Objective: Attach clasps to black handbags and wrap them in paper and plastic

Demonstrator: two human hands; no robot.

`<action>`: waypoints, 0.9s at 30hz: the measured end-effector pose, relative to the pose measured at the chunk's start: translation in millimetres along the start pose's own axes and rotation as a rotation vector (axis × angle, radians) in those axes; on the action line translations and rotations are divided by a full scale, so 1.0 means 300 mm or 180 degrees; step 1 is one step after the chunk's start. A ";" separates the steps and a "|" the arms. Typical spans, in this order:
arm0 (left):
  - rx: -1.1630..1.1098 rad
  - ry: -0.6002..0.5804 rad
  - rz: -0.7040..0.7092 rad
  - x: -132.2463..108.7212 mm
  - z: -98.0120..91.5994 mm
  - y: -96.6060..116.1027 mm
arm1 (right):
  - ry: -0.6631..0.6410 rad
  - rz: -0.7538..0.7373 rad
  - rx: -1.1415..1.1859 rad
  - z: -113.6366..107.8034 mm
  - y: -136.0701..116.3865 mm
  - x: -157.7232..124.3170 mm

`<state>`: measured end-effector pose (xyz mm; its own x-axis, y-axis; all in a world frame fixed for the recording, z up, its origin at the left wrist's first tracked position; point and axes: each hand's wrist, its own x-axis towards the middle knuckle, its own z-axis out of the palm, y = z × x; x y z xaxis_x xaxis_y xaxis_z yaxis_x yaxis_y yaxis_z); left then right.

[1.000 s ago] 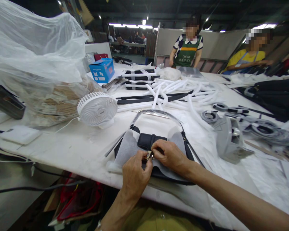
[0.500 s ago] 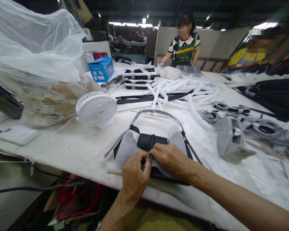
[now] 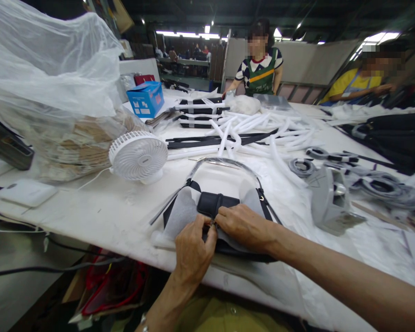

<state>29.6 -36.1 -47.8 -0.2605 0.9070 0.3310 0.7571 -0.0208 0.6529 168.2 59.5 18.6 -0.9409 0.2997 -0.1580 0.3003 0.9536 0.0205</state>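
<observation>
L hand (image 3: 193, 251): curled, fingertips pinched | R hand (image 3: 244, 227): palm down, fingertips touching L's

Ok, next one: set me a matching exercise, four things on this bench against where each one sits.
Things:
1 fan
2 box
3 bag
4 tubes

Places:
A under the left hand and right hand
B blue, farthest back on the left
C white, strewn in a heap beyond the bag
D standing between the sack and the bag

Pairs: 1-D, 2-B, 3-A, 4-C
</observation>
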 end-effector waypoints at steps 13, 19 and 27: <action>0.0134 0.0086 0.0090 0.004 0.006 -0.004 | 0.0039 0.0008 -0.0051 0.008 0.001 0.009; 0.0166 0.0238 0.0224 0.004 0.013 -0.004 | 0.0207 0.0149 -0.0028 0.032 0.003 0.012; 0.0032 0.0233 0.0212 -0.002 0.015 -0.007 | 0.1096 0.0810 0.0802 0.080 0.020 0.016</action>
<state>30.9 -34.7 -52.4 -0.2523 0.8706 0.4225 0.7800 -0.0755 0.6212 169.2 66.0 -5.8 -0.8171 0.5545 0.1573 0.5158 0.8253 -0.2300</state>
